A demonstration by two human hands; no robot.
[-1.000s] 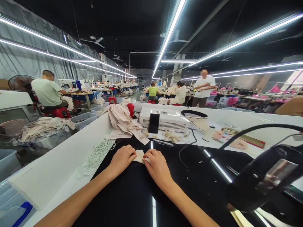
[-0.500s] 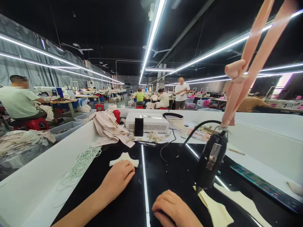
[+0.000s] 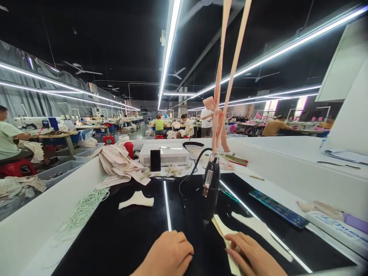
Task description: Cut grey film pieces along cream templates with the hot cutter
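My left hand [image 3: 169, 253] rests on the black tabletop [image 3: 120, 237] near the front, fingers curled and pressed together; anything beneath them is hidden. My right hand [image 3: 251, 253] lies on the folded cream fabric piece [image 3: 220, 226], fingers apart and touching its edge. Just above that piece hangs a black handheld tool [image 3: 211, 188], tied to pink straps [image 3: 220, 126]. Another cream fabric piece [image 3: 263, 230] lies to the right. A small cream stack [image 3: 136, 199] sits at the left, away from both hands.
Behind are a pile of beige fabric [image 3: 117, 163], a white box [image 3: 165, 154] and a phone [image 3: 155, 160]. Green cord [image 3: 83, 211] lies left, a glossy teal-edged panel [image 3: 278, 209] right. A black cable [image 3: 182, 188] loops beside the tool. People sit at machines beyond.
My left hand has left the cream stack and moved right and toward the front. My right hand has moved right onto the folded piece. The view has turned right; the tool hangs more upright.
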